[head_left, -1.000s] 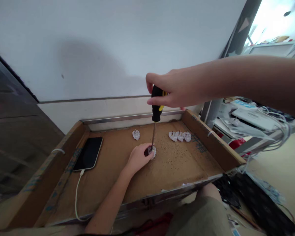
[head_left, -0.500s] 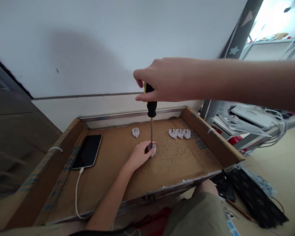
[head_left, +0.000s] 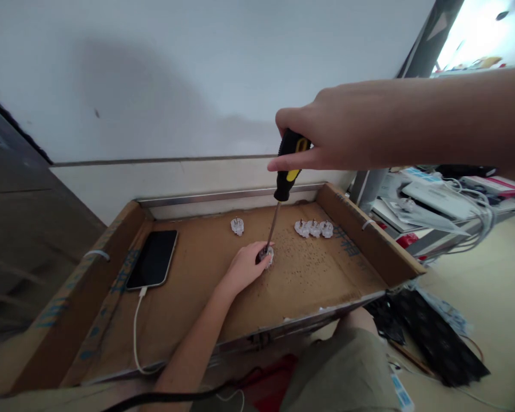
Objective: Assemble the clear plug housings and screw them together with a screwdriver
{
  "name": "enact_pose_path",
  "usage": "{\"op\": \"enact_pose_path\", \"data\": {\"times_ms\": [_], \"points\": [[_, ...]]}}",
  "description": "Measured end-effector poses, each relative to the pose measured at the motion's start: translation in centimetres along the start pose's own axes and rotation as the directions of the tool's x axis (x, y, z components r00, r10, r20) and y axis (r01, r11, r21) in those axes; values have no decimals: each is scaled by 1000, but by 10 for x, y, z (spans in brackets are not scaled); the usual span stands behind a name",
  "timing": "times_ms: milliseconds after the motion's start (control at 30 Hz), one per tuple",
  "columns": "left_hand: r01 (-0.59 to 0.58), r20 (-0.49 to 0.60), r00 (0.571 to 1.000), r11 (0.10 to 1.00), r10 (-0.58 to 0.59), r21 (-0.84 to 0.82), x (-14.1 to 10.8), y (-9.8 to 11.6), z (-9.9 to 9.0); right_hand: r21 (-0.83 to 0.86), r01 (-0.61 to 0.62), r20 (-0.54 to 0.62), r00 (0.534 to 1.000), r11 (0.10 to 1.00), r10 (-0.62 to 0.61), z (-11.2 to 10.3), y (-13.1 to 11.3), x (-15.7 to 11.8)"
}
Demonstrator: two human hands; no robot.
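My right hand (head_left: 302, 134) grips the black-and-yellow handle of a screwdriver (head_left: 285, 186), its shaft slanting down and to the left. The tip meets a small clear plastic plug (head_left: 270, 257), which my left hand (head_left: 246, 266) pinches against the cardboard. Fingers partly cover this plug, so the exact contact spot is hidden. Another clear plug with upright metal pins (head_left: 237, 226) stands by itself farther back. Three similar plugs (head_left: 313, 228) sit side by side at the right. Tiny dark specks, perhaps small screws (head_left: 302, 260), lie scattered right of my left hand.
A cardboard-lined tray with raised side walls (head_left: 369, 246) forms the work surface. At left lies a phone (head_left: 153, 260) with a white cable (head_left: 136, 337) running off the front edge. A wall (head_left: 175, 86) rises behind. Cables and papers (head_left: 438, 203) crowd a shelf at right.
My right hand has moved right, and the screwdriver has gone from nearly upright to tilted, handle to the right. My left hand keeps its hold on the plug.
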State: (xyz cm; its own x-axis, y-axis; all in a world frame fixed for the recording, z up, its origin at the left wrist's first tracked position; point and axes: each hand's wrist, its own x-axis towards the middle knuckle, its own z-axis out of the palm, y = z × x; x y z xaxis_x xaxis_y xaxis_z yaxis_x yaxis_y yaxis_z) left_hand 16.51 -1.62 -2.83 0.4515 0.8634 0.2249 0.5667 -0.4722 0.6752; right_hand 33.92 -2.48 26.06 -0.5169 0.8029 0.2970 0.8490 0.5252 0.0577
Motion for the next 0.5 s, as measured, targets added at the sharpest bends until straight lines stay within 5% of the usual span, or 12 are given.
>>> {"op": "enact_pose_path", "data": {"times_ms": [100,200,367,500], "points": [[16,-1,1000,1000,-16,5,-1,2,-1,-256,27,146,989,966,11,-4,-9,0],[25,-7,1000,1000,-25,16,-1,3,-1,-226,24,303,952,974,47,-10,-21,-1],[16,-25,1000,1000,-15,25,-1,2,1,-340,-49,152,983,939,107,-8,-17,1],[-9,-35,999,999,11,41,-2,3,2,-197,36,311,950,980,27,-8,-9,4]]}}
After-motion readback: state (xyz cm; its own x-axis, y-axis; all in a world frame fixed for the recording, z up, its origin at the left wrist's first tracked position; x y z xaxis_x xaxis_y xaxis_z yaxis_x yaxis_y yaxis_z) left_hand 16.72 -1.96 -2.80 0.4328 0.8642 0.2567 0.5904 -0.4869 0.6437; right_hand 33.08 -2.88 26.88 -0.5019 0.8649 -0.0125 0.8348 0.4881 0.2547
